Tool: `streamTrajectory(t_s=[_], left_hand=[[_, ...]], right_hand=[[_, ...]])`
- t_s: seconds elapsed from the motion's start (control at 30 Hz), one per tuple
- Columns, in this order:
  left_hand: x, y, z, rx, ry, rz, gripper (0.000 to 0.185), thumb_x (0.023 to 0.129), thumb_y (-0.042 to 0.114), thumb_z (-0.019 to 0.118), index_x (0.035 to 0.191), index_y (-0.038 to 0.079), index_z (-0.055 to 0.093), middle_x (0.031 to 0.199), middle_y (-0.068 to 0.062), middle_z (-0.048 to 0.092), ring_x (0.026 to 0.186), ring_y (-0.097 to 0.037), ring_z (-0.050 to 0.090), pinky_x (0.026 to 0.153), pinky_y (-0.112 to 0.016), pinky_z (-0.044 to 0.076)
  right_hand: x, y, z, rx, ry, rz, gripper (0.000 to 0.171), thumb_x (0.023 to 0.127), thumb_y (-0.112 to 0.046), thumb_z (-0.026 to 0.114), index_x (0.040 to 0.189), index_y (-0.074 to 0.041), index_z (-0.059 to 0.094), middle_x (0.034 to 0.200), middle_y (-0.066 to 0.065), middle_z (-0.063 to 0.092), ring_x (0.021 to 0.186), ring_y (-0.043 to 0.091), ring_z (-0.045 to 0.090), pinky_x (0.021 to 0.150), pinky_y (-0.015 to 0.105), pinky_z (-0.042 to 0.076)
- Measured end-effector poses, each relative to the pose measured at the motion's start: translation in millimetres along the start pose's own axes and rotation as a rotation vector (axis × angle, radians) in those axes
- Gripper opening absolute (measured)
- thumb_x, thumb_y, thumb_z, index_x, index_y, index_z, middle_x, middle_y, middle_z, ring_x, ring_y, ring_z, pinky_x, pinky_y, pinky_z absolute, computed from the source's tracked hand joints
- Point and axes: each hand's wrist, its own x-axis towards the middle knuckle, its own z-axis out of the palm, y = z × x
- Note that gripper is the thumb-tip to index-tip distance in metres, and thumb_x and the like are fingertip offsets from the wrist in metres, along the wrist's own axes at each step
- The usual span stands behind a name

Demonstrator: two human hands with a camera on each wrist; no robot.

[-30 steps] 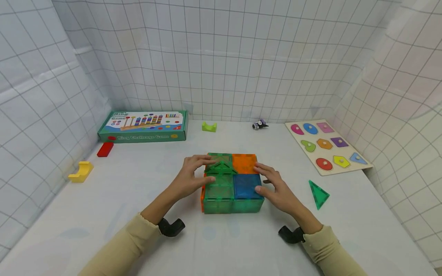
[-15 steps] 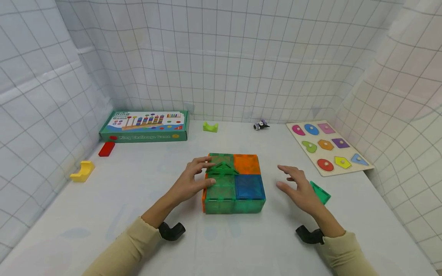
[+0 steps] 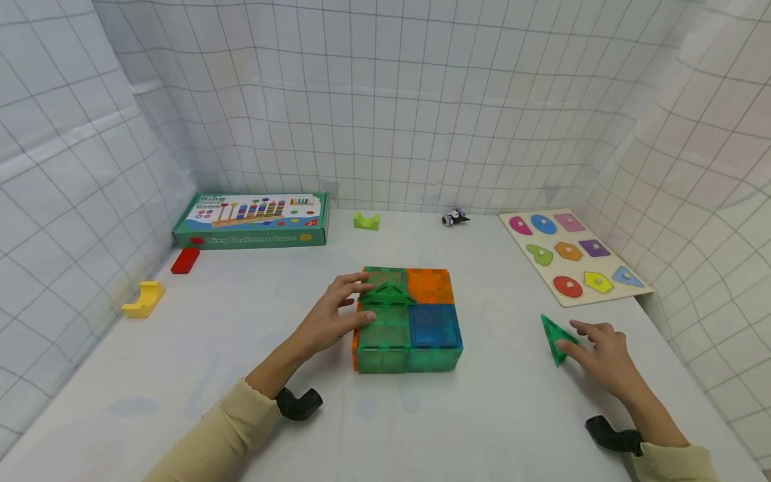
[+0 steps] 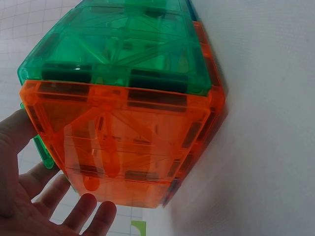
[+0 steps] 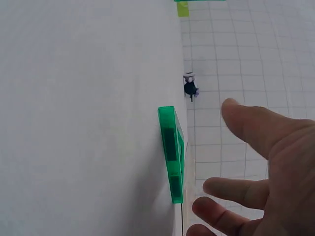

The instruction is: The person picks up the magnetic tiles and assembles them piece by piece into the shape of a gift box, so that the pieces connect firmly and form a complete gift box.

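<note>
A low box of translucent magnetic tiles point(image 3: 435, 328) stands mid-table, green, blue and orange on top with green along the front. On its upper left a green triangle tile point(image 3: 388, 292) is raised. My left hand point(image 3: 333, 318) rests at the box's left edge, thumb and fingertips by the green top; the left wrist view shows its fingers loosely extended beside the orange side wall point(image 4: 118, 128). My right hand point(image 3: 602, 355) is over a loose green triangle tile point(image 3: 554, 335) on the table. In the right wrist view its spread fingers are apart from that tile point(image 5: 171, 152).
Along the back lie a green game box point(image 3: 253, 224), a lime curved block point(image 3: 366, 221) and a small dark toy point(image 3: 455, 217). A shape puzzle board point(image 3: 572, 258) is at right. Red point(image 3: 185, 261) and yellow point(image 3: 143, 300) blocks lie at left.
My right hand has left the tile box's right side and moved right to the loose green triangle. The left hand has stayed at the box, which looks unmoved.
</note>
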Motion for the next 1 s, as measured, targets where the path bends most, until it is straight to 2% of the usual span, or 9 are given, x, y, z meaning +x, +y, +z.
streamTrajectory(t_s=[0.2, 0.37, 0.47, 0.57, 0.7, 0.8, 1.0], left_hand=[[3.7, -27.8, 0.7, 0.011, 0.007, 0.007, 0.047, 0.091, 0.016, 0.067, 0.135, 0.005, 0.053, 0.150, -0.008, 0.030, 0.134, -0.028, 0.032, 0.104, -0.052, 0.033], [4.0, -29.2, 0.6, 0.020, 0.008, 0.011, 0.048, 0.091, 0.019, 0.067, 0.134, 0.006, 0.054, 0.150, -0.007, 0.031, 0.133, -0.027, 0.033, 0.103, -0.051, 0.035], [3.6, -30.1, 0.7, 0.018, 0.005, 0.015, 0.047, 0.091, 0.019, 0.067, 0.134, 0.005, 0.053, 0.150, -0.008, 0.031, 0.133, -0.028, 0.034, 0.102, -0.052, 0.035], [2.9, -30.2, 0.8, 0.012, 0.001, 0.016, 0.048, 0.091, 0.018, 0.067, 0.135, 0.005, 0.053, 0.150, -0.008, 0.030, 0.133, -0.028, 0.034, 0.102, -0.052, 0.035], [2.4, -29.0, 1.0, 0.008, 0.000, 0.019, 0.048, 0.091, 0.018, 0.067, 0.135, 0.005, 0.052, 0.150, -0.007, 0.030, 0.133, -0.028, 0.033, 0.102, -0.052, 0.035], [2.7, -28.4, 1.0, 0.013, 0.003, 0.022, 0.048, 0.091, 0.018, 0.067, 0.135, 0.005, 0.052, 0.150, -0.007, 0.030, 0.133, -0.028, 0.033, 0.102, -0.053, 0.035], [2.9, -27.6, 1.2, 0.017, 0.011, 0.021, 0.048, 0.091, 0.018, 0.067, 0.135, 0.005, 0.053, 0.150, -0.007, 0.031, 0.133, -0.027, 0.034, 0.101, -0.052, 0.036]], right_hand=[[-1.7, 6.6, 0.3, -0.076, -0.055, 0.064, 0.069, 0.087, -0.041, 0.068, 0.125, 0.014, 0.051, 0.105, 0.034, 0.047, 0.099, 0.051, 0.036, 0.069, 0.053, 0.039], [-0.8, 4.3, 5.5, -0.130, -0.037, 0.063, 0.070, 0.083, -0.045, 0.071, 0.121, 0.012, 0.055, 0.105, 0.035, 0.045, 0.096, 0.050, 0.035, 0.070, 0.056, 0.035], [-0.2, 2.6, 7.2, -0.105, -0.028, 0.051, 0.068, 0.082, -0.040, 0.074, 0.122, 0.011, 0.053, 0.105, 0.034, 0.046, 0.097, 0.050, 0.035, 0.071, 0.056, 0.034], [0.7, 0.5, 9.3, -0.046, -0.018, 0.030, 0.064, 0.082, -0.031, 0.076, 0.123, 0.009, 0.050, 0.099, 0.026, 0.050, 0.095, 0.044, 0.037, 0.070, 0.050, 0.034], [2.3, -5.8, 13.3, 0.029, -0.025, -0.007, 0.059, 0.084, -0.019, 0.075, 0.130, 0.003, 0.045, 0.088, 0.011, 0.052, 0.085, 0.030, 0.043, 0.066, 0.038, 0.035], [4.1, -12.1, 16.1, 0.057, -0.024, -0.029, 0.057, 0.086, -0.011, 0.071, 0.134, 0.001, 0.042, 0.086, 0.007, 0.050, 0.081, 0.024, 0.045, 0.065, 0.034, 0.037], [13.3, -33.8, 16.2, 0.081, 0.073, -0.065, 0.032, 0.090, -0.007, 0.064, 0.119, 0.005, 0.057, 0.086, 0.007, 0.055, 0.080, 0.022, 0.048, 0.061, 0.026, 0.042]])
